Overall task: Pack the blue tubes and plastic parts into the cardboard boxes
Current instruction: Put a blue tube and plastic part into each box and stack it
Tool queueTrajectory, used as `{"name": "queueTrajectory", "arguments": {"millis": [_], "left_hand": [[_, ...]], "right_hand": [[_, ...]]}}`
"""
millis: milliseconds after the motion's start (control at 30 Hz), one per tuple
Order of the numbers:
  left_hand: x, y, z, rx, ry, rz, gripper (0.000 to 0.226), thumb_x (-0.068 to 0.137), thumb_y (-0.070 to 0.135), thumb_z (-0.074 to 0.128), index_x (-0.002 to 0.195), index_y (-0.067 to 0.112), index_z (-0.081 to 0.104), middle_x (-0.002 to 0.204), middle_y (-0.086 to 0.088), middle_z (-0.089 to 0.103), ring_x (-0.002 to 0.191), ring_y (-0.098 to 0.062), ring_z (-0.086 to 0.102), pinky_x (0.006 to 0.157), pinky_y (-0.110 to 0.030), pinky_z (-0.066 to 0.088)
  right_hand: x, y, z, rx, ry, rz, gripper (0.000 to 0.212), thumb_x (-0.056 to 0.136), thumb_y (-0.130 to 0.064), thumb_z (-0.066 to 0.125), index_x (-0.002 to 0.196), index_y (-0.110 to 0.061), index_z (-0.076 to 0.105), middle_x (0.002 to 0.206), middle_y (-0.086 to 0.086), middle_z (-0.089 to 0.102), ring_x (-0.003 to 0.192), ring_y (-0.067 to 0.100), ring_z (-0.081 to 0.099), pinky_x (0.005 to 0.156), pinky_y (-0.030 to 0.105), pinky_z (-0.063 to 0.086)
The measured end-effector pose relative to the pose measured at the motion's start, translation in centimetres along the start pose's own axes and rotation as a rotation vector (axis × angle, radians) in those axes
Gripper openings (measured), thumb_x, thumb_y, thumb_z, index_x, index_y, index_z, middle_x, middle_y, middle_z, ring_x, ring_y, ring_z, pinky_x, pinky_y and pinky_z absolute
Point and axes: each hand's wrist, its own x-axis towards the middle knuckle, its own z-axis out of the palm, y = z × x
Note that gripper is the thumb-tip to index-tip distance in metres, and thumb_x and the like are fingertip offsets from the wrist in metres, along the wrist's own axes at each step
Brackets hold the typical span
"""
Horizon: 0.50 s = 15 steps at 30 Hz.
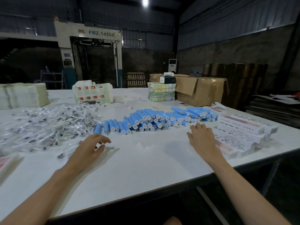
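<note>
Both are empty: our left hand (90,147) loosely curled, right hand (202,138) flat; we should pinch the nearest blue cylindrical plastic tube (97,128) mid-body.

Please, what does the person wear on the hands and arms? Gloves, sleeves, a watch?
Nothing shows. The left hand and the right hand are bare, without gloves. The left forearm and the right forearm are bare to the picture's edge: no sleeve, watch or bracelet in view.

A dim factory hall: corrugated metal walls, a large FMZ-1450A machine (90,51), wooden pallets (136,79), stacked cartons (235,70).
</note>
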Motion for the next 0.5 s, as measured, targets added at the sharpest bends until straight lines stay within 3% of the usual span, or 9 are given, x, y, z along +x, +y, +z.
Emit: {"name": "queueTrajectory", "arguments": {"millis": [133,233,333,500], "left_hand": [[-0.2,1.2,-0.4,0.016,0.037,-0.104,0.027,0.104,0.013,0.064,0.109,0.038,0.072,0.099,0.014,0.068,0.096,-0.005,0.062,0.083,-0.031,0.052],[-0.1,2.1,-1.2,0.054,0.021,-0.179,0.020,0.105,0.019,0.063,0.113,0.036,0.071,0.095,0.014,0.068,0.090,-0.008,0.064,0.079,-0.035,0.052],[0.1,2.8,-2.2,0.177,0.013,-0.255,0.019,0.104,0.020,0.061,0.115,0.032,0.071,0.099,0.013,0.070,0.090,-0.012,0.064,0.080,-0.037,0.052],[-1.3,2.0,-5.3,0.400,0.057,-0.472,0.024,0.101,0.018,0.061,0.123,0.024,0.065,0.113,0.003,0.073,0.108,-0.024,0.067,0.083,-0.039,0.054]], "right_hand": [[2.2,-8.4,-3.0,0.349,0.078,-0.100,0.022,0.106,-0.022,0.047,0.105,-0.010,0.066,0.097,0.009,0.069,0.092,0.031,0.066,0.075,0.041,0.046],[2.9,-15.7,-5.4,0.566,0.080,-0.184,0.027,0.108,-0.022,0.044,0.091,-0.010,0.061,0.081,0.008,0.064,0.079,0.031,0.063,0.060,0.037,0.040],[2.5,-22.9,-7.2,0.826,0.039,-0.278,0.032,0.108,-0.028,0.045,0.081,-0.013,0.052,0.070,0.005,0.055,0.073,0.032,0.058,0.058,0.037,0.035],[0.1,-30.9,-7.5,1.129,-0.098,-0.314,0.036,0.108,-0.033,0.049,0.079,-0.012,0.052,0.061,0.001,0.051,0.067,0.029,0.055,0.059,0.040,0.039]]}}
